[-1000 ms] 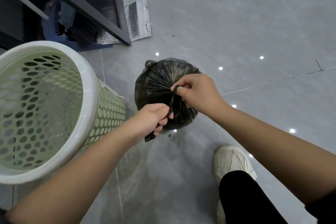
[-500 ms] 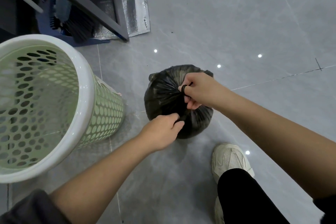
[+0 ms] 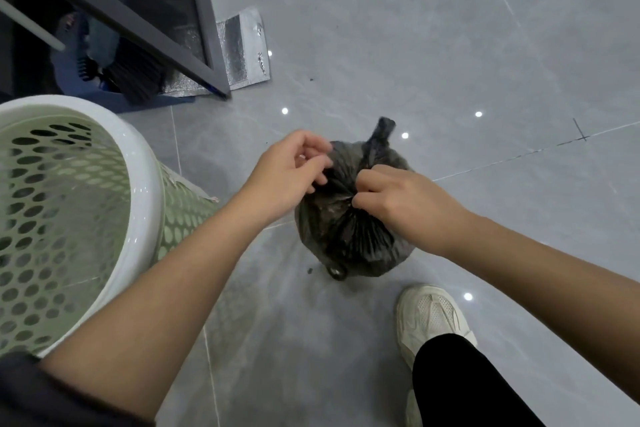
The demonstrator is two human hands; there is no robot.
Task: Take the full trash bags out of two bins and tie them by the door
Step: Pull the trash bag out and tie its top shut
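A full black trash bag (image 3: 349, 236) sits on the grey tiled floor in the middle of the head view. Its neck is gathered, and one twisted black tail sticks up at the far side. My right hand (image 3: 391, 198) pinches the gathered plastic at the bag's top. My left hand (image 3: 291, 170) is at the bag's upper left, fingers curled and touching the plastic at the neck. A pale green perforated bin (image 3: 138, 204) with a white rim stands to the left, with no bag in it.
A dark metal door frame (image 3: 204, 31) stands at the upper left, with a silver foil pad (image 3: 249, 48) at its foot and a brush and blue dustpan (image 3: 114, 76) behind it. My white shoe (image 3: 429, 315) is just below the bag.
The bag has turned, and a twisted tail now sticks up at its far side. My left hand moved from the near side of the neck to the upper left. My right hand shifted lower on the knot.
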